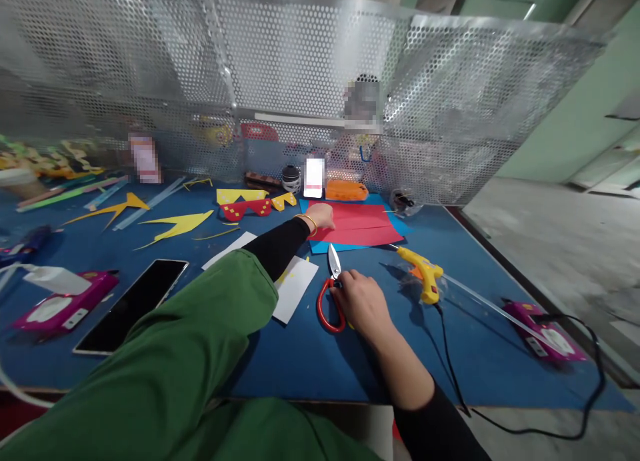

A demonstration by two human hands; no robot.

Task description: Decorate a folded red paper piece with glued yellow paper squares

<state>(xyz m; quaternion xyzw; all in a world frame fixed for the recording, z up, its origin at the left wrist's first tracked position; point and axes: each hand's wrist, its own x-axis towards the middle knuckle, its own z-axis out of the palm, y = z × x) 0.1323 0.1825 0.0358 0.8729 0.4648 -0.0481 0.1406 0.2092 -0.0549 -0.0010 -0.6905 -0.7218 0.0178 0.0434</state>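
Note:
My left hand (321, 217), with a thin gold bracelet at its wrist, reaches to the left edge of the red sheets (365, 224), which lie on blue sheets (325, 247). Its fingers are bent down and mostly hidden, so what they hold is unclear. My right hand (363, 302) is curled at the handles of the red-handled scissors (331, 311), whose blades point away from me. Its fingertips are partly hidden beside the right handle loop. White paper (295, 291) lies left of the scissors, under my left sleeve.
A yellow glue gun (423, 272) with a long stick and black cord is at right, near a purple power strip (543, 334). Left are a dark phone (135, 304), yellow cutouts (180, 226) and red paper glasses (245, 209). A lit phone (314, 177) and perforated screen (300, 61) stand behind.

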